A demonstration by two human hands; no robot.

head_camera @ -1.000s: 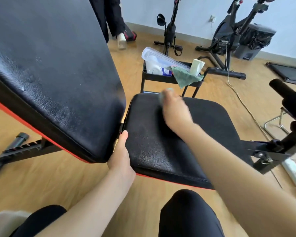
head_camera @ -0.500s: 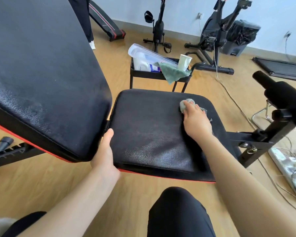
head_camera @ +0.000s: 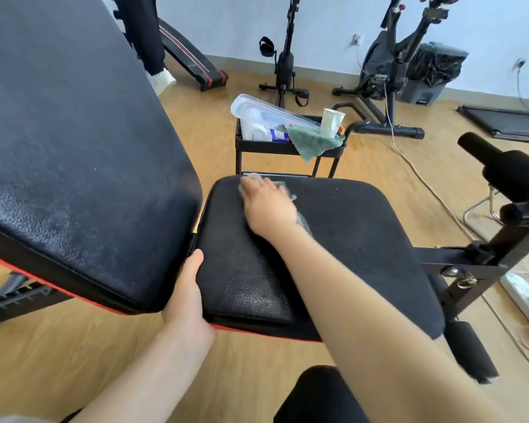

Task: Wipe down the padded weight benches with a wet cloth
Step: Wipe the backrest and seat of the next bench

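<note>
Seat pad (head_camera: 333,239) | right hand (head_camera: 268,206), flat on wet cloth (head_camera: 283,186), has swept from right edge to far-left corner | left hand (head_camera: 187,300) grips near edge | backrest (head_camera: 74,148) glistens.

Right hand (head_camera: 268,206) laid flat, palm down, fingers extended forward and blurred; forearm stretched diagonally from lower right. Left hand (head_camera: 188,296) curled in grip, thumb pointed up; forearm angled in from lower left.

Bare seat pad (head_camera: 348,239) right of the right hand (head_camera: 268,206); tilted backrest (head_camera: 74,148) close on the left.
</note>
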